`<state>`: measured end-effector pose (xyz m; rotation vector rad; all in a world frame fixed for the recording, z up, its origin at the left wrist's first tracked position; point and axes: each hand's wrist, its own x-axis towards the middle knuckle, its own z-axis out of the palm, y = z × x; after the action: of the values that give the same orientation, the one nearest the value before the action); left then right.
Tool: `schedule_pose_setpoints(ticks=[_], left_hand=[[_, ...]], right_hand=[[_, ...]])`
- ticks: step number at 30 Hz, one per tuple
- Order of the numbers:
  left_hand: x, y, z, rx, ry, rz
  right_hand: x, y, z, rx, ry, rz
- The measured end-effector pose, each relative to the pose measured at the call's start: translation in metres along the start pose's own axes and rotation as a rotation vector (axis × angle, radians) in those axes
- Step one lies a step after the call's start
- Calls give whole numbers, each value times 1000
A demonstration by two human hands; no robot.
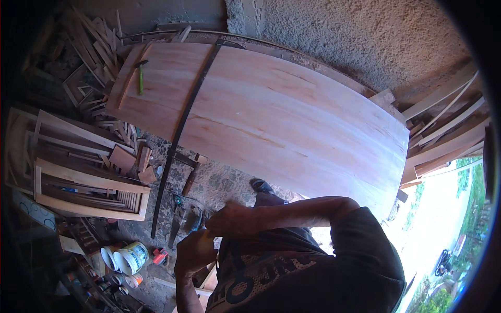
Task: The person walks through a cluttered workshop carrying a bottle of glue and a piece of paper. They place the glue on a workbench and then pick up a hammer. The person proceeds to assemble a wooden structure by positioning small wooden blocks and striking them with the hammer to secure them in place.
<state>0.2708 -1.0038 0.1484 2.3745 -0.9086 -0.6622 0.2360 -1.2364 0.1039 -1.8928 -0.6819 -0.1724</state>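
Panel (297,117) (dark bar (178,133) across it) lies near a rough wall (360,41). Left hand (195,253), right hand (230,219): I cannot tell their grip.

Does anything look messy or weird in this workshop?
Yes, a bit: the wood scraps beyond the left end of the big wooden panel look untidy, because they lie jumbled and point every which way. I can't make out any spill.

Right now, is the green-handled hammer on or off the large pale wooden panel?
On: the hammer lies upon the panel, toward its left end.
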Motion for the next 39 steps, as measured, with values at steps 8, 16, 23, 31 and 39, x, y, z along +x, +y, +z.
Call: schedule_pose_setpoints(ticks=[8,16,23,31,39], left_hand=[[29,7,9,397,161,174],[55,16,17,529,193,225],[43,17,5,203,-111,62],[63,16,27,431,134,132],[75,29,33,-79,424,-252]], right_hand=[[-13,22,24,-51,180,160],[-22,44,28,13,174,280],[-16,44,7,-19,70,119],[-12,53,16,-28,143,356],[4,57,-26,211,26,534]])
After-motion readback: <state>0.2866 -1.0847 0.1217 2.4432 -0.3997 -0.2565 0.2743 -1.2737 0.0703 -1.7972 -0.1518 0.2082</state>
